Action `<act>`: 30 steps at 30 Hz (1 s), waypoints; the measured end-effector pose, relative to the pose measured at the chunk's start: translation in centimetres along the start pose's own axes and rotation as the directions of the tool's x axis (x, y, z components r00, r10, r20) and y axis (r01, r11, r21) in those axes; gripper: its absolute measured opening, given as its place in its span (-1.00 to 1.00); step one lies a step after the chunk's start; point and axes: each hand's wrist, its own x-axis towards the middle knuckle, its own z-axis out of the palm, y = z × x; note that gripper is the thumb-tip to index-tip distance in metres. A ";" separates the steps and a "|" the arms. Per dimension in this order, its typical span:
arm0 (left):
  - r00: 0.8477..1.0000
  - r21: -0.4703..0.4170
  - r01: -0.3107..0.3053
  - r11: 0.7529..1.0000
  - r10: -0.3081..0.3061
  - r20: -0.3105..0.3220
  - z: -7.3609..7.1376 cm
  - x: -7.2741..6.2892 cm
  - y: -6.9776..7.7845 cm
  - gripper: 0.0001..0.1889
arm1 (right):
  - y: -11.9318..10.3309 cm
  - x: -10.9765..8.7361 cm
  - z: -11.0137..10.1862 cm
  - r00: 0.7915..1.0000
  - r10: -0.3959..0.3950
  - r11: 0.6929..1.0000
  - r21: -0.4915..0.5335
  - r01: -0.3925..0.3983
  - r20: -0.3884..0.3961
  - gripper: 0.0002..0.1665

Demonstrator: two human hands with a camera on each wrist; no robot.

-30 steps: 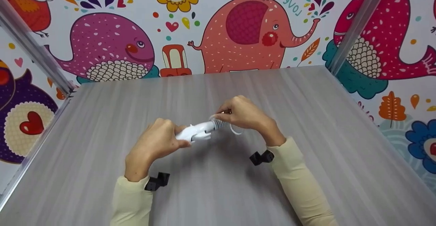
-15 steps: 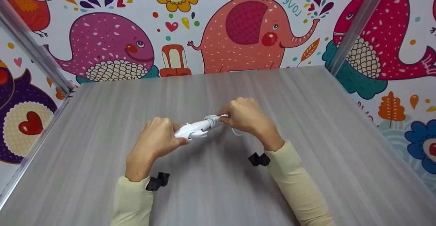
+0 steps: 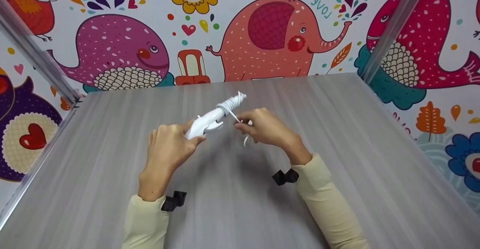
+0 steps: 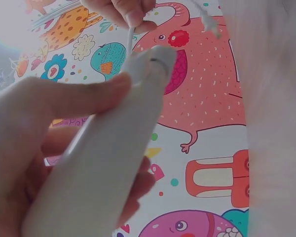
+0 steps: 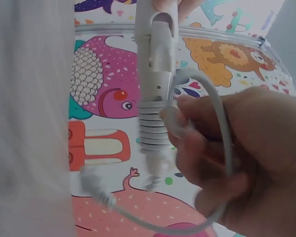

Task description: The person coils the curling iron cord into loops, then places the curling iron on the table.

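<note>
My left hand (image 3: 168, 144) grips the wide end of a white corded hand-held appliance (image 3: 204, 125), thumb along its near side. A small lever (image 5: 162, 47) sticks out from its body; its exact kind does not show. White cord (image 5: 153, 126) is wound in several close turns round its narrow end, which points up and away. My right hand (image 3: 264, 129) pinches the loose cord just right of those turns. In the right wrist view the cord loops past the fingers and ends in a white plug (image 5: 92, 183), hanging free and blurred.
The appliance is held above a grey wood-grain table (image 3: 225, 204). Walls printed with cartoon animals (image 3: 270, 39) stand behind and at both sides, with metal posts (image 3: 393, 31) at the corners. Black wrist mounts (image 3: 174, 200) sit at both cuffs.
The appliance's narrow end has swung up and away from my right hand, which held cord close against it before. A short stretch of cord now spans between the coils and my right fingers.
</note>
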 end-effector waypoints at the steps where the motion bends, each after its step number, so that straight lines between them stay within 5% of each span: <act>1: 1.000 -0.008 0.004 1.000 -0.004 -0.027 0.0 0.0 0.0 -0.43 | 0.1 0.1 0.0 0.999 0.006 0.998 0.058 -0.008 0.038 -0.83; 6: 0.990 -0.048 -0.013 0.999 0.006 -0.138 0.1 0.0 0.1 -0.43 | 1.0 0.4 0.0 0.992 -0.021 0.954 0.299 -0.017 0.123 -0.84; 10: 0.977 -0.100 -0.024 0.995 0.002 -0.212 0.2 0.1 0.3 -0.44 | 1.6 0.8 0.4 0.995 -0.084 0.880 0.474 0.045 0.061 -0.82; 15: 0.962 -0.227 -0.020 0.974 -0.043 -0.268 0.2 0.2 0.2 -0.43 | 1.8 1.3 0.9 0.986 -0.157 0.813 0.560 0.161 -0.056 -0.81; 17: 0.961 -0.279 -0.014 0.960 -0.064 -0.268 0.0 0.2 0.1 -0.42 | 1.7 1.3 1.0 0.985 -0.155 0.751 0.639 0.169 -0.079 -0.81; 22: 0.954 -0.311 -0.016 0.950 -0.079 -0.290 -0.2 0.2 0.1 -0.42 | 1.5 1.3 0.9 0.976 -0.198 0.523 0.832 0.186 -0.094 -0.79; 25: 0.948 -0.308 -0.019 0.951 -0.081 -0.308 -0.3 0.2 0.1 -0.43 | 1.7 1.3 0.8 0.967 -0.235 0.461 0.864 0.203 -0.101 -0.85; 27: 0.950 -0.313 -0.017 0.950 -0.083 -0.302 -0.3 0.2 0.2 -0.42 | 2.0 1.4 0.8 0.967 -0.233 0.487 0.848 0.211 -0.107 -0.75; 30: 0.954 -0.323 -0.019 0.946 -0.079 -0.288 -0.3 0.2 0.3 -0.41 | 2.4 1.5 0.8 0.969 -0.224 0.627 0.746 0.223 -0.101 -0.63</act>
